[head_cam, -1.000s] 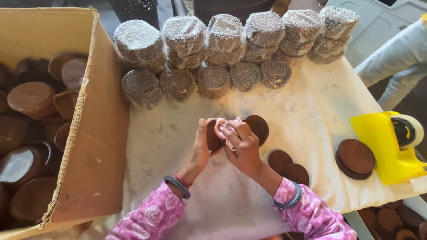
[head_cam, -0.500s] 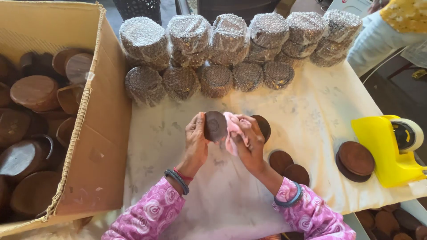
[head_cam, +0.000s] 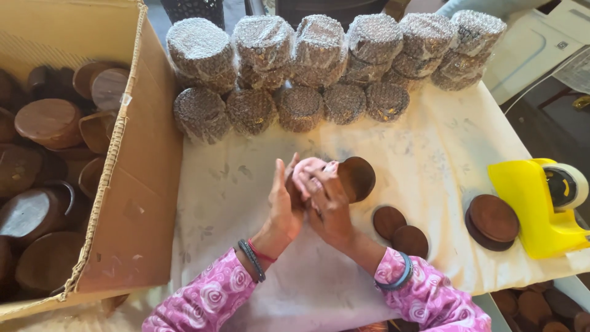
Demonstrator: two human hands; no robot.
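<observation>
My sleeves are bright pink with a pale rose pattern, and both end just short of the wrist. On my left hand (head_cam: 284, 206) side I wear a dark beaded bracelet next to a thin red thread band, at about 7 o'clock from the hand. At the wrist of my right hand (head_cam: 329, 206) sits a grey-blue band, at about 5 o'clock.
</observation>
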